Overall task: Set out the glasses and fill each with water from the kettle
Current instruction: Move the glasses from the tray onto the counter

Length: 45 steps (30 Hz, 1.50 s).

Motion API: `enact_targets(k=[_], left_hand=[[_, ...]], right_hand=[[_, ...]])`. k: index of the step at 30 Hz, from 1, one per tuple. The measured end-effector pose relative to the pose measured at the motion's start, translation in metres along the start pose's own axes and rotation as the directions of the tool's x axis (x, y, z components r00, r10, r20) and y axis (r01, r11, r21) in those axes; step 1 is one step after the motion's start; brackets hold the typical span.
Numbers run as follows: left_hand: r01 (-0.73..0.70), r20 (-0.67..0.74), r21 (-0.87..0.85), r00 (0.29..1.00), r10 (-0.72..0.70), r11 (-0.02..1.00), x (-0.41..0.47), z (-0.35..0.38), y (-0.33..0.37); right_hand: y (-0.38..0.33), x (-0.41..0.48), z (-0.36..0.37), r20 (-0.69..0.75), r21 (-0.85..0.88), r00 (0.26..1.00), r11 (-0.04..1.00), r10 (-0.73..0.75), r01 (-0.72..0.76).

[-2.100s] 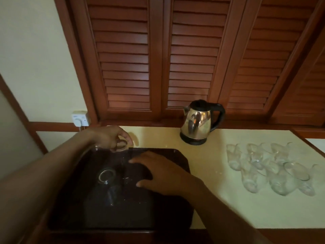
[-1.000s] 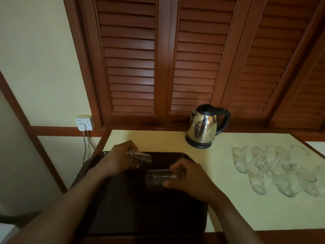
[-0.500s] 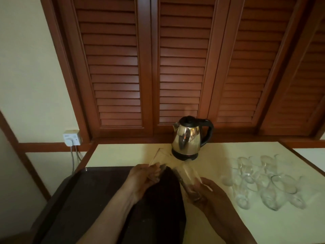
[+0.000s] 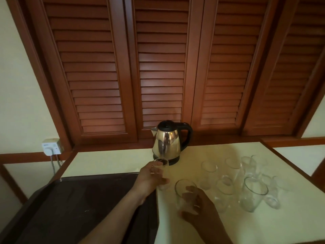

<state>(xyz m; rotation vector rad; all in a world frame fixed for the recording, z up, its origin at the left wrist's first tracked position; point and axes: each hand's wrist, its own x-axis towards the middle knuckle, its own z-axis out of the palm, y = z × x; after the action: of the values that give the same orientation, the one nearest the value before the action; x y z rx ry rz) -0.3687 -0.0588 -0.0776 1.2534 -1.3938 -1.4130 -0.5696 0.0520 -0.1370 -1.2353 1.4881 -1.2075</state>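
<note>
Head view: my left hand (image 4: 151, 180) grips the first glass (image 4: 162, 164), upright, just in front of the kettle (image 4: 168, 141), which stands at 12 o'clock with its handle turned to 3 o'clock. My right hand (image 4: 198, 206), farther off, curls round a second glass (image 4: 183, 190), mouth up, at 4 o'clock. Spare glasses (image 4: 226, 184) crowd the cream desk (image 4: 109, 162) at 3 o'clock; a dark tray (image 4: 79, 199) lies at 8, louvred shutters (image 4: 158, 67) behind.
</note>
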Motion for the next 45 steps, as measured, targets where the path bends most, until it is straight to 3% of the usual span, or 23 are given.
enact_targets(k=[5,13,24,37,45], left_hand=[[-0.050,0.003,0.257,0.999,0.051,0.965,0.007,0.013,-0.004],[-0.099,0.069,0.402,0.995,0.077,0.910,0.016,0.026,-0.011],[-0.178,0.119,0.427,0.983,0.140,0.886,0.037,0.027,-0.025],[-0.242,0.192,0.513,0.967,0.165,0.823,0.055,0.045,-0.028],[-0.225,0.142,0.472,0.974,0.178,0.852,0.050,0.052,-0.030]], right_hand=[[0.013,0.001,0.000,-0.027,-0.157,0.999,0.987,-0.029,0.025],[0.020,0.007,-0.002,0.014,-0.158,1.000,0.987,0.003,0.000],[0.021,0.009,-0.004,0.035,-0.158,0.999,0.987,-0.022,0.027],[0.020,0.011,-0.003,-0.041,-0.210,0.998,0.977,-0.053,0.043],[0.025,0.020,-0.013,0.087,-0.268,0.995,0.961,-0.053,0.075]])
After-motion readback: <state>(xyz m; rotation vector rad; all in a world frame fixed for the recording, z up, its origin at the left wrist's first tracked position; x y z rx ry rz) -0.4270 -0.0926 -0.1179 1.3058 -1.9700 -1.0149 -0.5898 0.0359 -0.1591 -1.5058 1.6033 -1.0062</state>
